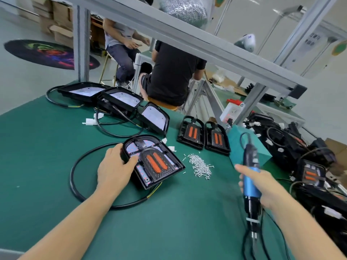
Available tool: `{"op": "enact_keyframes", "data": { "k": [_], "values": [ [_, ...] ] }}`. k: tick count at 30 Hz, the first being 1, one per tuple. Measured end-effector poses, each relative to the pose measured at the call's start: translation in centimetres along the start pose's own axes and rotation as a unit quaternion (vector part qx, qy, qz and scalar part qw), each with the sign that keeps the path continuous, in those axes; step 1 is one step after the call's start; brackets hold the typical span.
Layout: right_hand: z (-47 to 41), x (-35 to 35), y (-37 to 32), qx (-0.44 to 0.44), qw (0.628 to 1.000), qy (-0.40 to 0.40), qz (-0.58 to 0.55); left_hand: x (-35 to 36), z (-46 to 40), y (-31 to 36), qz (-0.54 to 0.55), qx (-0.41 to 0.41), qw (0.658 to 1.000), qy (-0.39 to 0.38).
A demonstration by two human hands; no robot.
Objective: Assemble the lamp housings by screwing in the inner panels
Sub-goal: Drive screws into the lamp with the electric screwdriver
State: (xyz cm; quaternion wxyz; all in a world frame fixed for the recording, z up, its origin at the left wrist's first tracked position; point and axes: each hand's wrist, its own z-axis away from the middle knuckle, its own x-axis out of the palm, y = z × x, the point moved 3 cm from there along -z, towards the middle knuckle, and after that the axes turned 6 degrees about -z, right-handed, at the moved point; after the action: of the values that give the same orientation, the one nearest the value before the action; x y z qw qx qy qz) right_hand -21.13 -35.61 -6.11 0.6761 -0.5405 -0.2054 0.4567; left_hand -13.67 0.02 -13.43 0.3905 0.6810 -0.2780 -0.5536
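Lamp housing (154, 162) with two orange strips lies on our green table (169, 222), its inner panel (156, 165) seated. Our left hand (114, 166) grips its left edge. Our right hand (261, 186) is wrapped round one blue electric screwdriver (250, 177). We count two spare panels (203, 135) behind one screw pile (200, 167), and three open housings (120, 100) at back.

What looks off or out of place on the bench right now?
Mostly tidy. The screws lie in a loose pile on the mat, several scattered beyond its edge. The lamp housing under the left hand sits tilted, one edge raised.
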Motion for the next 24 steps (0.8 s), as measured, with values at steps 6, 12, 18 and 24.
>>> {"op": "enact_keyframes", "data": {
  "k": [6, 12, 18, 24],
  "values": [
    [2.4, 2.8, -4.5, -0.077, 0.986, -0.109, -0.099, 0.0, 0.2, 0.0, 0.007, 0.007, 1.000, 0.000],
    [-1.0, 3.2, -3.4, 0.008, 0.996, -0.030, 0.089, 0.1, 0.0, -0.1, 0.011, 0.011, 1.000, -0.004],
    [-4.2, 2.1, 0.5, 0.021, 0.947, 0.054, 0.315, 0.2, -0.2, -0.3, 0.014, 0.017, 1.000, -0.001],
    [-5.4, 1.7, 1.7, -0.018, 0.888, 0.077, 0.453, 0.4, -0.3, -0.5, 0.015, 0.017, 1.000, 0.005]
  ]
}}
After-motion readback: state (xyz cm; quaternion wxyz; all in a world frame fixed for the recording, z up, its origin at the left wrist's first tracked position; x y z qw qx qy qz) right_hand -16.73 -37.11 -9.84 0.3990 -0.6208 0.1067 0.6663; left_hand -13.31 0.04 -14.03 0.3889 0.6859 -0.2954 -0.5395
